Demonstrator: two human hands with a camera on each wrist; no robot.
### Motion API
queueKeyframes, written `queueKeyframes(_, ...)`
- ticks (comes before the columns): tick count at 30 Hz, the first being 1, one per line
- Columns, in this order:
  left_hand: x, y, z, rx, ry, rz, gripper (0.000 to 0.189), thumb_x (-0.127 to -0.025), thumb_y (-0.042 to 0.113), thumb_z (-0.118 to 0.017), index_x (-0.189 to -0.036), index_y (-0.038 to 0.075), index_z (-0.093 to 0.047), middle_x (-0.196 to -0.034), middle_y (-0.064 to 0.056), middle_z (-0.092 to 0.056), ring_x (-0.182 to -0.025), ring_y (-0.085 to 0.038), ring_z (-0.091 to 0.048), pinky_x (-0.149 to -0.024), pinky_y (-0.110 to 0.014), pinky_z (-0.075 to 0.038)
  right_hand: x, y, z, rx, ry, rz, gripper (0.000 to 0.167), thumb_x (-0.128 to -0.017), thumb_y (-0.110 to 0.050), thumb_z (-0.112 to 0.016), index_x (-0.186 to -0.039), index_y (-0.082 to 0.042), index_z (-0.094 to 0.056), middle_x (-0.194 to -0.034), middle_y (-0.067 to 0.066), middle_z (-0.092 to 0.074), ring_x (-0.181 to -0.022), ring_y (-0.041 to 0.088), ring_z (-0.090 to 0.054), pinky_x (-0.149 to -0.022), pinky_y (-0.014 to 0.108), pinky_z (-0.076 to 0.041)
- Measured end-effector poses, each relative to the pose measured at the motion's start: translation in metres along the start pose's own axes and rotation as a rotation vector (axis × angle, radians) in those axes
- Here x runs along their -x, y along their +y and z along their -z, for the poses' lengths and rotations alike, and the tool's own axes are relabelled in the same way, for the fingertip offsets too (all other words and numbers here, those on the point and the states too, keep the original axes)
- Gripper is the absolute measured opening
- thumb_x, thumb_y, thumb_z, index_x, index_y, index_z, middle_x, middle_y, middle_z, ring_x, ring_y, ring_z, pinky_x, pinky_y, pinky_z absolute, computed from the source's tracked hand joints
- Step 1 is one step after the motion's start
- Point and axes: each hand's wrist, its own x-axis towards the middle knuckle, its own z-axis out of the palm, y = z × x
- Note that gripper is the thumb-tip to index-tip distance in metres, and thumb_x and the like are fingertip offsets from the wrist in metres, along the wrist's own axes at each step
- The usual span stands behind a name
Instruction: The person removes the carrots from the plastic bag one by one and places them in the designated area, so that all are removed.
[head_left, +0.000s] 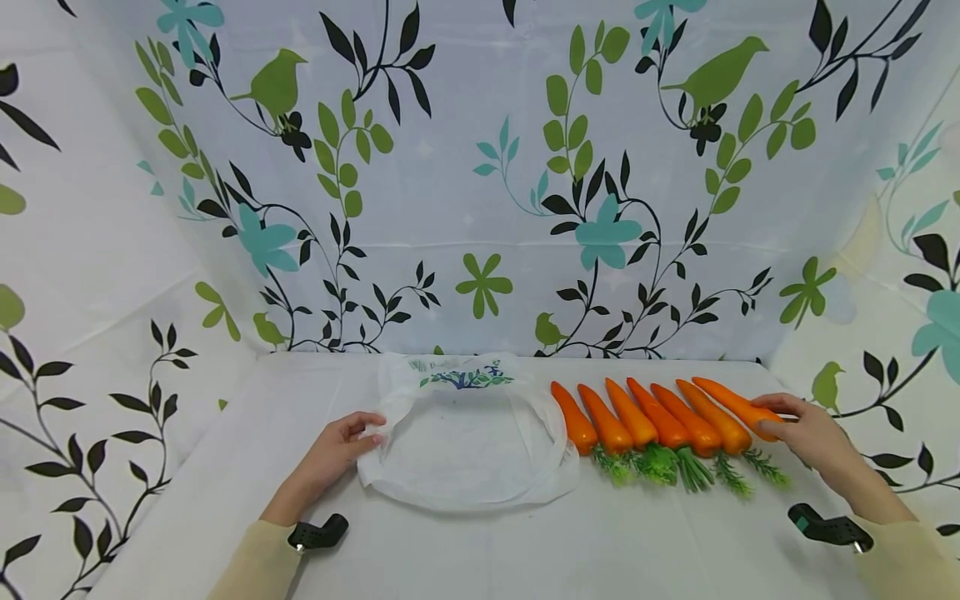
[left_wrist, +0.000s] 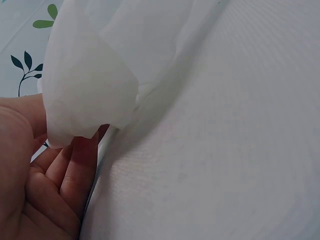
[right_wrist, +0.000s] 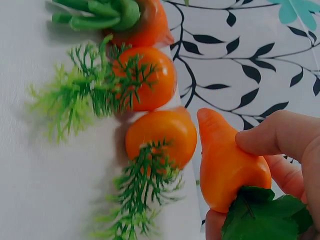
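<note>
A thin white plastic bag [head_left: 465,493] with a printed tree lies on the table, its mouth spread wide toward me. My left hand [head_left: 337,454] pinches the left edge of that bag; in the left wrist view the bag's film [left_wrist: 90,85] falls over the fingers and hides their tips. Over at the right, my right hand [head_left: 813,437] grips an orange toy carrot [right_wrist: 227,162] by its thick end, with dark green leaves [right_wrist: 265,215] below the fingers. The held carrot's narrow tip points away from me, to the left.
Several more carrots [head_left: 630,417] lie side by side right of the bag, green tops toward me. The leftmost lies against the bag's right edge. White cloth covers the table [head_left: 525,558], and a patterned curtain [head_left: 450,208] hangs behind it.
</note>
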Motion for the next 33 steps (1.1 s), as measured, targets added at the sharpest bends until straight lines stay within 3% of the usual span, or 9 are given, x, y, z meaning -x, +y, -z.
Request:
queueKeyframes(13,0.000,0.002,-0.002,-0.019,0.011,0.009,0.034,-0.094,0.021,-0.071,-0.124,0.007,-0.063,-0.124,-0.014,-0.059,-0.096,-0.022,-0.055,-0.074,-0.025,-0.053,-0.003,0.025,0.000,-0.016,0.025,-0.091,0.053,-0.100,-0.029,-0.056,-0.134,0.011,-0.048,-0.134,0.038,-0.044,-0.105,0.043,-0.048,-0.072,0.035,-0.042)
queueKeyframes(28,-0.001,0.003,-0.002,-0.006,-0.001,-0.007,0.035,-0.094,0.018,-0.069,-0.126,0.004,-0.061,-0.123,-0.015,-0.058,-0.092,-0.020,-0.057,-0.071,-0.026,-0.054,-0.002,0.028,-0.011,-0.029,0.024,-0.075,0.049,-0.099,-0.020,-0.057,-0.133,0.014,-0.047,-0.134,0.041,-0.043,-0.113,0.051,-0.046,-0.088,0.056,-0.044)
queueKeyframes(33,-0.001,0.003,0.000,-0.014,0.001,0.006,0.035,-0.094,0.020,-0.070,-0.125,0.006,-0.062,-0.125,-0.015,-0.059,-0.093,-0.020,-0.058,-0.073,-0.026,-0.054,-0.004,0.034,-0.016,-0.033,0.036,-0.068,0.049,-0.099,-0.022,-0.058,-0.133,0.012,-0.050,-0.133,0.038,-0.048,-0.113,0.048,-0.049,-0.080,0.036,-0.047)
